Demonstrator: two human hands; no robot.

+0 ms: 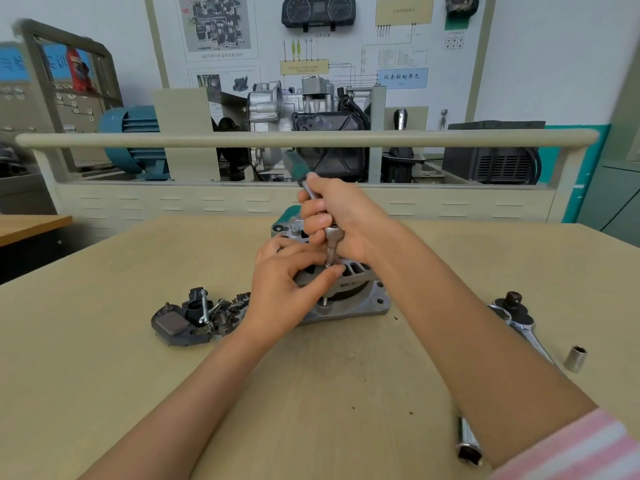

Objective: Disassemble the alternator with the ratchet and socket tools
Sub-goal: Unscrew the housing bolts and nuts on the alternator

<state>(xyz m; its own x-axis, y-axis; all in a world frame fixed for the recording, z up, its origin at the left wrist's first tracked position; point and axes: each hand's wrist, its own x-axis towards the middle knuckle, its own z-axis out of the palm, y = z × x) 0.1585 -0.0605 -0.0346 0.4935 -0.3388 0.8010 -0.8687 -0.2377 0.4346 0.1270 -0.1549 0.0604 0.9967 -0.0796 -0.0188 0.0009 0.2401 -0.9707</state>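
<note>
The grey alternator sits on the tan table at centre. My right hand grips a ratchet near its head; the green handle slants up and to the left. Its socket stands upright on a bolt on the alternator's top. My left hand rests on the housing, with thumb and fingers pinching around the socket's lower end. Much of the alternator's top is hidden by both hands.
Removed black parts and bolts lie left of the alternator. A second ratchet and a loose socket lie at the right. Another socket lies near the front right. A training bench with a rail stands behind the table.
</note>
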